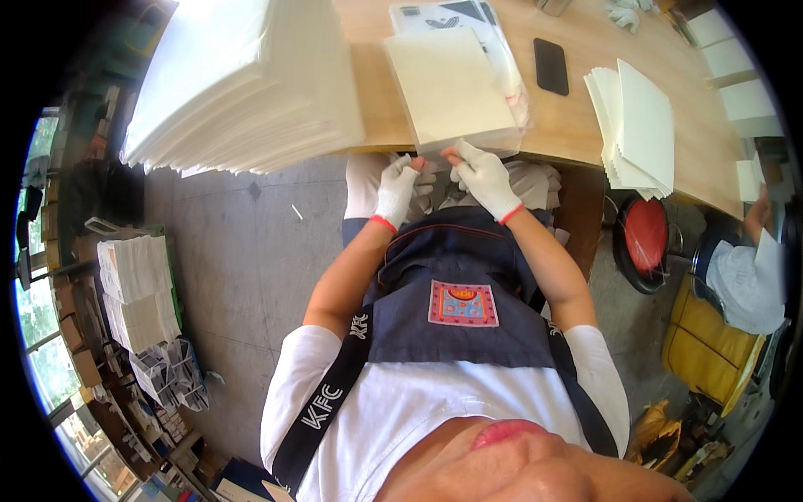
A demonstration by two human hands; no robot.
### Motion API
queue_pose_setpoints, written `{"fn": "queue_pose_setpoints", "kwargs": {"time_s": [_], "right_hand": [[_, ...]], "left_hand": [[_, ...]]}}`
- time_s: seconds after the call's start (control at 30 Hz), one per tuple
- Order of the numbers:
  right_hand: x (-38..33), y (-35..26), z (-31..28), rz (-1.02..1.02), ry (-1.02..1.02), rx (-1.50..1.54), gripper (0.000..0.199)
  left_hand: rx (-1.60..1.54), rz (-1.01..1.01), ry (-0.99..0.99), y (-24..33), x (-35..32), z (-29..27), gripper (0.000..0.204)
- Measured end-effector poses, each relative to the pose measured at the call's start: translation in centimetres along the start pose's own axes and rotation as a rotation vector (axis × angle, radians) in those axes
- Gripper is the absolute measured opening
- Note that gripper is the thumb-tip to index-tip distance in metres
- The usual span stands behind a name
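Note:
A cream sheet of card or paper (pixel 447 84) lies at the table's front edge, with a clear plastic sleeve (pixel 495 140) showing past its near and right sides. My left hand (pixel 400 189), in a white knitted glove with bare fingertips and a red cuff, is closed in a pinch just below the sleeve's near edge. Gloved the same way, my right hand (pixel 483 177) has its fingertips pressed together at that edge. Whatever sits between the fingertips of either hand is too small to make out. Printed sheets in clear plastic (pixel 481 17) lie beneath and beyond the cream sheet.
A tall pile of white sheets (pixel 242 84) overhangs the wooden table (pixel 569 125) on the left. Rightward are a dark phone (pixel 551 67) and folded white sheets (pixel 640 125). A red-seated stool (pixel 644 238) stands below; another person (pixel 740 280) sits far right. Bundled papers (pixel 138 289) stand left.

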State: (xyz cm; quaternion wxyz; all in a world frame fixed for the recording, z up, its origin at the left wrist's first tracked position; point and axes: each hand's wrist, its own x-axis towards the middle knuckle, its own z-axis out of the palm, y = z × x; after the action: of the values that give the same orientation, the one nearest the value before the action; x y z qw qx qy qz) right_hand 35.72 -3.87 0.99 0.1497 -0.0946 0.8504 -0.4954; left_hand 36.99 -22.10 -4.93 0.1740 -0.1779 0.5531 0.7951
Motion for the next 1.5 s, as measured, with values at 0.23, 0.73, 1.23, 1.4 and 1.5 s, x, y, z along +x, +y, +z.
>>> {"fn": "queue_pose_setpoints", "kwargs": {"time_s": [0.23, 0.73, 1.23, 1.4, 1.5], "right_hand": [[3.1, 0.5, 2.6, -0.318, 0.012, -0.756, 0.016], [-17.7, 23.8, -8.4, 0.604, -0.204, -0.832, 0.042], [-0.9, 8.1, 0.6, 0.148, 0.57, 0.326, 0.013], [-1.2, 9.7, 0.8, 0.333, 0.585, 0.491, 0.025], [-1.5, 9.5, 0.2, 0.244, 0.644, 0.128, 0.03]], "left_hand": [[0.139, 0.042, -0.122, 0.8, 0.7, -0.9, 0.022], [1.311, 1.082, 0.311, 1.4, -0.5, -4.4, 0.031], [0.462, 0.531, 0.322, -0.1, 0.6, -3.7, 0.012], [0.142, 0.281, 0.252, 1.5, -0.7, -2.3, 0.012], [0.31, 0.297, 0.143, 5.2, -2.3, -0.9, 0.017]]}}
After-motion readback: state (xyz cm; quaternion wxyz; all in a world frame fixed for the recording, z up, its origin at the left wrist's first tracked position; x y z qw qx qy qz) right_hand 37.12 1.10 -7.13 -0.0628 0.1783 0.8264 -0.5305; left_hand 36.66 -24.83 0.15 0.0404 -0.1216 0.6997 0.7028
